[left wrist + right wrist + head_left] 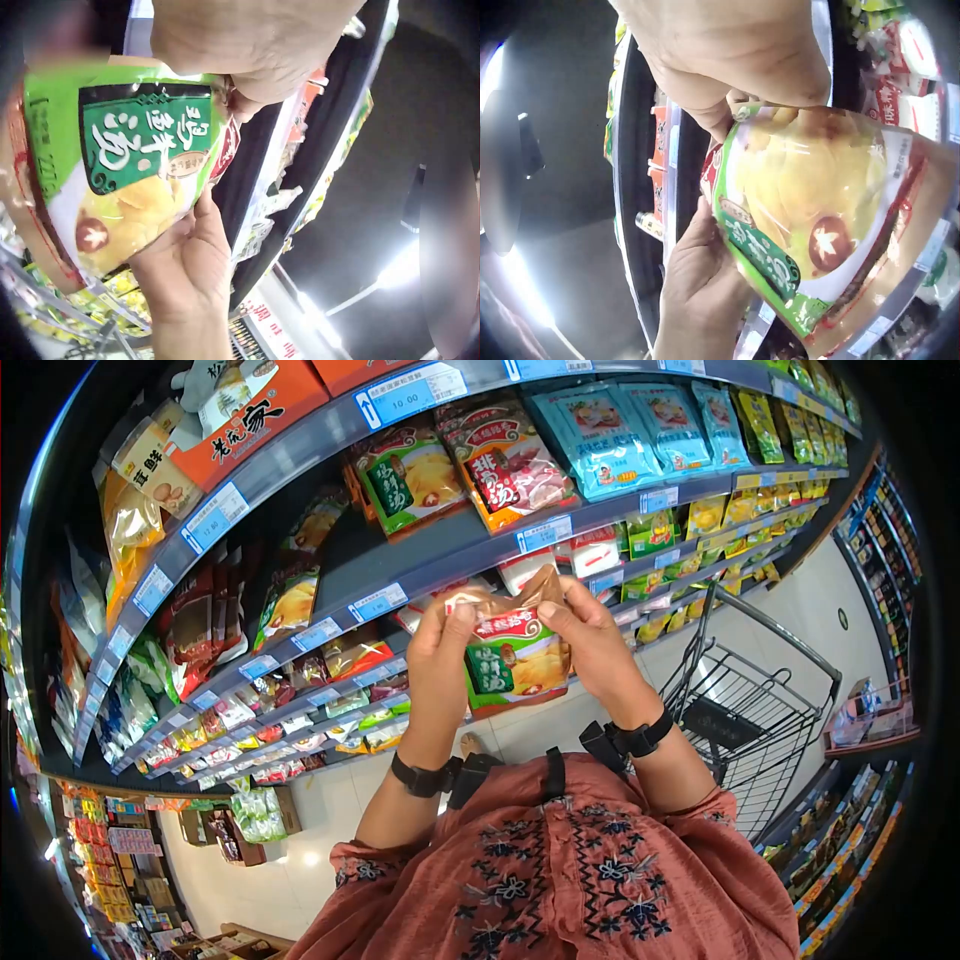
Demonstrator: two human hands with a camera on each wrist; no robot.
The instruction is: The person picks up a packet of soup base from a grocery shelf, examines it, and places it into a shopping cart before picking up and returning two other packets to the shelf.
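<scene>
Between both hands is a glossy soup seasoning packet [515, 660], green and yellow with a brown top edge and a mushroom picture. My left hand [440, 650] pinches its upper left corner, thumb on the front. At the upper right corner my right hand [594, 645] grips it the same way. The packet hangs upright in front of the shelf, its printed face toward the head camera. In the left wrist view the packet [142, 157] shows its green label; the right wrist view shows the packet's yellow picture [802, 180] and mushroom.
A similar green packet [408, 475] lies on the shelf beside a red-brown packet [505, 460] and blue bags [595, 435]. Price tags [378, 603] line the shelf edges. A black wire shopping cart [765, 710] stands at the right on the tiled floor [330, 825].
</scene>
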